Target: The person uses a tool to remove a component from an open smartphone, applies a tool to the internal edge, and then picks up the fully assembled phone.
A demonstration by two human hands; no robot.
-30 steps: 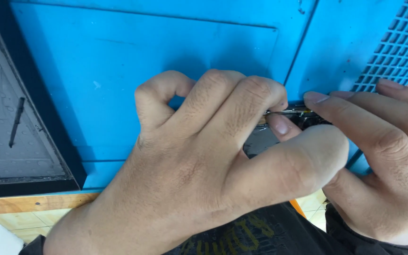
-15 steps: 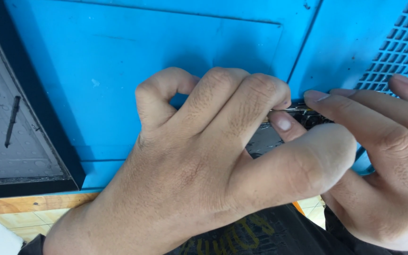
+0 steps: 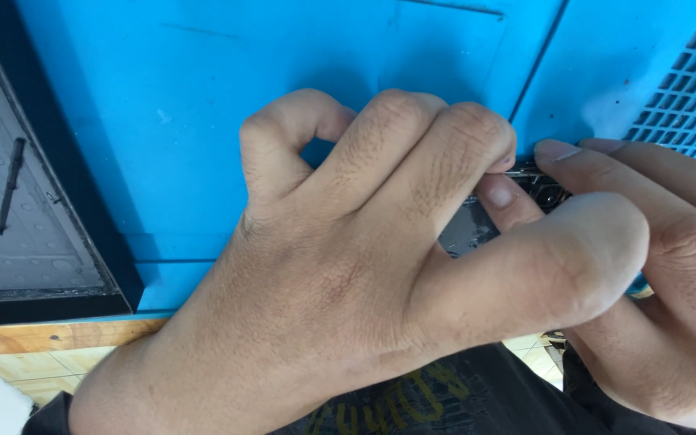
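I see a small dark metal part (image 3: 537,184) pinched between both hands near the right of the blue mat (image 3: 203,97). My left hand (image 3: 348,274) curls tight over it, fingers closed on its edge. My right hand (image 3: 670,266) grips it from the right. A black-framed grey panel (image 3: 26,234) lies far left on the tabletop (image 3: 50,337).

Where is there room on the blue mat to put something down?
The widest bare patch of the blue mat lies above the left hand, between the black-framed panel and the mat's raised line. The gridded corner at top right is bare too. It is crowded where the left hand and the right hand pinch a small dark part.
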